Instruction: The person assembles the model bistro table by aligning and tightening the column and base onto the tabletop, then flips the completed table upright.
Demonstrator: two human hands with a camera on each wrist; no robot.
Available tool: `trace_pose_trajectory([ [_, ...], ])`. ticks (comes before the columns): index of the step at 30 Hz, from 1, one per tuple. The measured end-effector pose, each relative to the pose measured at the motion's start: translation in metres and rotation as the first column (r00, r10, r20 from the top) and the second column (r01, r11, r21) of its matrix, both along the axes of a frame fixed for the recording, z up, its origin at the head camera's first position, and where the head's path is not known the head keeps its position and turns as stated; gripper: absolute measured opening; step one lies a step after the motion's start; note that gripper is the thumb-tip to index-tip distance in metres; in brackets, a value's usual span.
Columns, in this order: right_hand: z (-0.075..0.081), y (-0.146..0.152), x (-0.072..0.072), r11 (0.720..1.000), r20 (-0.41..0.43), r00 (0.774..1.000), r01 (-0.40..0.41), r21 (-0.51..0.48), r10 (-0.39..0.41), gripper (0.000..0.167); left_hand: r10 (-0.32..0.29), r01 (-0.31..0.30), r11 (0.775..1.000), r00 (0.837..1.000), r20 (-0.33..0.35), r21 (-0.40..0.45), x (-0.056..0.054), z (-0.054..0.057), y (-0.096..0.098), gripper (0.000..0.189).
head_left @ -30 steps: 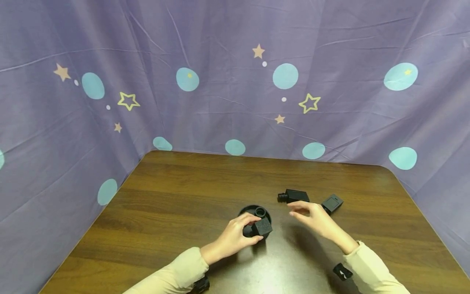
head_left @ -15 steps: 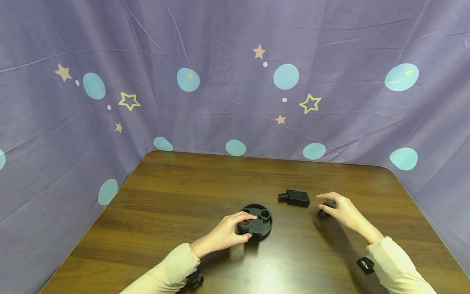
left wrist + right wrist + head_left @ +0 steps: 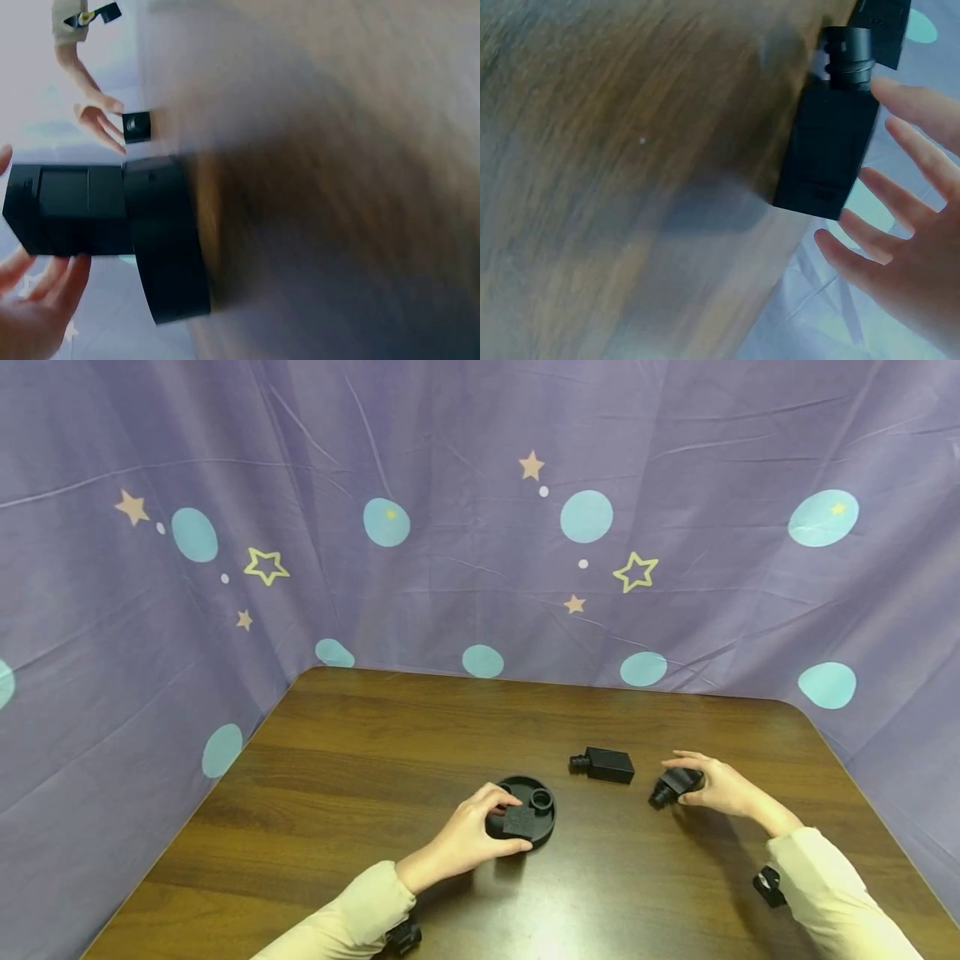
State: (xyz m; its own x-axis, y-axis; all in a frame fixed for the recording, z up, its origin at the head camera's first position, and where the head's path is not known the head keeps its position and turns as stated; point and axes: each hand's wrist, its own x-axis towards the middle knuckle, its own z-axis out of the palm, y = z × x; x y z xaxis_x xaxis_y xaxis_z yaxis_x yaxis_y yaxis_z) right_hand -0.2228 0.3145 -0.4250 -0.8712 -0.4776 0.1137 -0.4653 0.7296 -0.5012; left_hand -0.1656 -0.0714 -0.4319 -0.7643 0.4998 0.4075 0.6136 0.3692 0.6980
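In the head view my left hand (image 3: pixel 467 837) pinches a black rectangular block (image 3: pixel 518 821) between thumb and fingers. That block stands on a round black base (image 3: pixel 553 817) with a raised rim and ring-shaped sockets; the left wrist view shows the block (image 3: pixel 67 202) upright against the base (image 3: pixel 169 247). Farther right, my right hand (image 3: pixel 722 787) holds a black bottle-shaped block (image 3: pixel 681 779) with a ridged neck, its neck angled toward the near left. Seen from the right wrist, thumb and fingers lie along the side of this block (image 3: pixel 829 146).
Another black block with a ridged neck (image 3: pixel 609 765) lies on its side between the base and my right hand. Brown wooden table (image 3: pixel 375 735) extends around them, with a purple patterned curtain (image 3: pixel 450 527) behind its far edge.
My right hand has moved right, past the lying block, to the farther one, and now holds it with its neck showing. The left hand stays at the base, its block shifted slightly left.
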Motion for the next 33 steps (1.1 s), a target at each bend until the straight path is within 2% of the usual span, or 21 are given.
trace_pose_trajectory([
  [4, -0.006, 0.002, -0.004, 1.000, -0.013, 1.000, 0.004, 0.008, -0.003, 0.050, 0.072, -0.072, 0.997, 0.997, -0.025, 0.013, 0.003, -0.002, 0.005, 0.040],
  [13, -0.012, 0.002, -0.007, 1.000, -0.179, 0.984, 0.006, 0.030, -0.001, 0.044, 0.148, -0.145, 0.988, 0.986, 0.071, -0.045, 0.007, 0.000, 0.011, 0.044],
  [18, -0.013, 0.001, -0.007, 0.999, -0.158, 0.987, 0.028, 0.021, -0.024, 0.042, 0.187, -0.179, 0.980, 0.979, 0.081, -0.088, 0.009, 0.003, 0.013, 0.041],
  [22, -0.013, 0.001, -0.005, 1.000, -0.172, 0.985, 0.018, 0.002, -0.017, 0.041, 0.179, -0.172, 0.982, 0.980, 0.086, -0.080, 0.009, 0.002, 0.012, 0.039],
  [25, -0.013, -0.001, -0.001, 1.000, -0.175, 0.985, -0.004, -0.012, 0.002, 0.041, 0.144, -0.140, 0.989, 0.986, 0.087, -0.051, 0.007, 0.000, 0.008, 0.040],
  [29, -0.013, -0.004, 0.004, 0.999, -0.169, 0.986, -0.018, -0.031, 0.013, 0.041, 0.115, -0.114, 0.993, 0.992, 0.051, -0.023, 0.005, -0.001, 0.004, 0.042],
  [33, -0.010, -0.012, 0.010, 0.998, -0.180, 0.984, -0.017, -0.055, 0.007, 0.041, 0.111, -0.111, 0.994, 0.994, 0.024, -0.003, 0.004, 0.000, 0.000, 0.044],
])
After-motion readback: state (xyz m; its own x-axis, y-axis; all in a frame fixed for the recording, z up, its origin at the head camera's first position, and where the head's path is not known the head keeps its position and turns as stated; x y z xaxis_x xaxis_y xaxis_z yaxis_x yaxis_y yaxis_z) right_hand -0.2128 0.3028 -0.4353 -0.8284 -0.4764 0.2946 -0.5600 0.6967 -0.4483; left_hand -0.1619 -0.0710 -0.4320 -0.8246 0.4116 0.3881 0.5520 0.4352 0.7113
